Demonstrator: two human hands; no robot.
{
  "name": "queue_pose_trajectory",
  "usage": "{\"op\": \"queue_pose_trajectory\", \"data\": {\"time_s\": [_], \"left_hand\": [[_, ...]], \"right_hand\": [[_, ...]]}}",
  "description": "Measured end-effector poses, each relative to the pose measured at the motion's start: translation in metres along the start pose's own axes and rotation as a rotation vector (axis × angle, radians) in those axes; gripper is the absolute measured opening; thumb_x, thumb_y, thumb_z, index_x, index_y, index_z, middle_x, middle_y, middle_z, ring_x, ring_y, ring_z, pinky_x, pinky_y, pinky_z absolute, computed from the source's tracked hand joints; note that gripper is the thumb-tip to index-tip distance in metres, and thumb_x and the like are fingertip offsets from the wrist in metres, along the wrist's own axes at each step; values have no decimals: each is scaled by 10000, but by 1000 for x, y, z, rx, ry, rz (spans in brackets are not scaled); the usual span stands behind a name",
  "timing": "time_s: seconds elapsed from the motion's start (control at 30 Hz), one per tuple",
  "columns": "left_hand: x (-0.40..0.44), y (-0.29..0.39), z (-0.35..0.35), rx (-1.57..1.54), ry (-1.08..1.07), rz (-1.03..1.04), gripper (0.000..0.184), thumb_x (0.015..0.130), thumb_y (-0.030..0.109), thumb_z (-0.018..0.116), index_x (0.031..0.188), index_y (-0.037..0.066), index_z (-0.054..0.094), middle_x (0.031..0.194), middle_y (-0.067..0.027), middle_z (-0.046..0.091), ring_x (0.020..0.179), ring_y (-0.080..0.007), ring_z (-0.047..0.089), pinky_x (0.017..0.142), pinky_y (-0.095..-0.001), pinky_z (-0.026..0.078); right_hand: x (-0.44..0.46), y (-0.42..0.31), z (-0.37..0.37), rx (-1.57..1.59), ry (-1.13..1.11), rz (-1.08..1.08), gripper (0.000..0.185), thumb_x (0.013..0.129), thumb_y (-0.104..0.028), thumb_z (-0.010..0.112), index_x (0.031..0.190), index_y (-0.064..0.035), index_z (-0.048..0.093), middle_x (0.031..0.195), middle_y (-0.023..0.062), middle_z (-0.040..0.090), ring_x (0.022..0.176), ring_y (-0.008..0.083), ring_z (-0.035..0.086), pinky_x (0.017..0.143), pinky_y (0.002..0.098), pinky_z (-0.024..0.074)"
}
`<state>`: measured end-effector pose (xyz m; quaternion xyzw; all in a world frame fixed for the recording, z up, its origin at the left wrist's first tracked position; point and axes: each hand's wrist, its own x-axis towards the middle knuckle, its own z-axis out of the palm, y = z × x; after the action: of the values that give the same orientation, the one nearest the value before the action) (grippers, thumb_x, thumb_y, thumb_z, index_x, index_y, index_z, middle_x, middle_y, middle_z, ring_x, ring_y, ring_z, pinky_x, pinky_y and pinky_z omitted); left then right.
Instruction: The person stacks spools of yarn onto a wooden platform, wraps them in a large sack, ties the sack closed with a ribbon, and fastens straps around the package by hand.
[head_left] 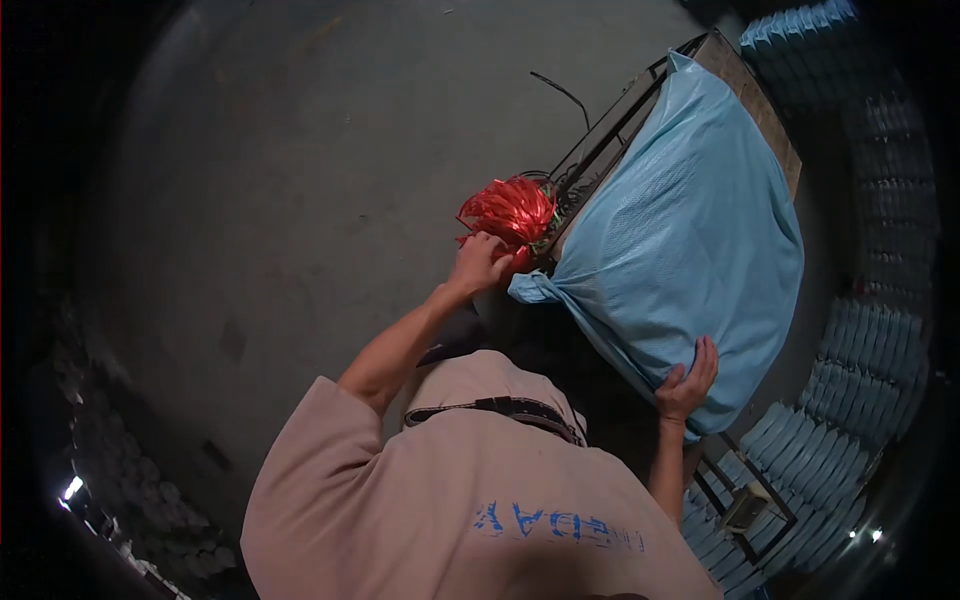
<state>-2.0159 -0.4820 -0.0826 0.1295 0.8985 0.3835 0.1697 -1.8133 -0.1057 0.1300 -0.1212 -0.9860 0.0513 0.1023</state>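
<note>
A large, full light-blue woven sack [690, 220] lies on a metal-framed table, its twisted and gathered neck [535, 288] pointing toward me. Off the table's near left side hangs a bundle of shiny red plastic strips [508, 210]. My left hand [482, 262] is at the lower part of that bundle with its fingers curled into the strips; the fingertips are partly hidden. My right hand [690, 385] rests on the near right side of the sack, palm down and fingers stretched out.
The wooden tabletop [750, 85] shows beyond the sack. A thin dark rod [562, 92] sticks out at the frame's left. Stacks of folded blue sacks [870, 350] line the right side, near a small metal frame [745, 505]. Grey floor [260, 180] spreads to the left.
</note>
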Motion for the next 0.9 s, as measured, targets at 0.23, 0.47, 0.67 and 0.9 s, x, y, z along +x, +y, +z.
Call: {"op": "queue_pose_trajectory", "data": {"time_s": [0.23, 0.47, 0.67, 0.9], "left_hand": [[12, -41, 2, 162, -291, 32, 261, 974, 274, 646, 1082, 36, 627, 1011, -226, 723, 969, -482, 684, 831, -572, 553], [4, 9, -62, 144, -162, 6, 280, 1032, 297, 591, 1066, 20, 610, 997, -264, 717, 963, -483, 689, 805, -588, 538], [-29, 114, -149, -173, -145, 246, 243, 1059, 249, 615, 1005, 15, 574, 869, -152, 642, 769, -315, 647, 673, -459, 515], [-84, 119, -404, -544, 469, 318, 241, 1109, 235, 583, 923, 82, 585, 751, 65, 471, 655, -30, 391, 580, -209, 285]], "right_hand": [[2, 5, 3, 7, 61, 3, 526, 950, -239, 535, 1386, 52, 585, 1468, 230, 576, 1385, 431, 507, 1204, 504, 353], [30, -44, 6, 153, 147, 104, 343, 897, -68, 579, 1212, 25, 678, 1344, 200, 643, 1268, 398, 581, 1116, 467, 444], [117, -214, 16, 866, -53, -471, 259, 870, -22, 596, 1106, 35, 687, 1185, 210, 694, 1086, 369, 674, 991, 401, 529], [148, -246, -77, 985, -579, -529, 100, 980, -67, 656, 1023, 22, 644, 852, 204, 697, 802, 328, 717, 697, 403, 536]]}}
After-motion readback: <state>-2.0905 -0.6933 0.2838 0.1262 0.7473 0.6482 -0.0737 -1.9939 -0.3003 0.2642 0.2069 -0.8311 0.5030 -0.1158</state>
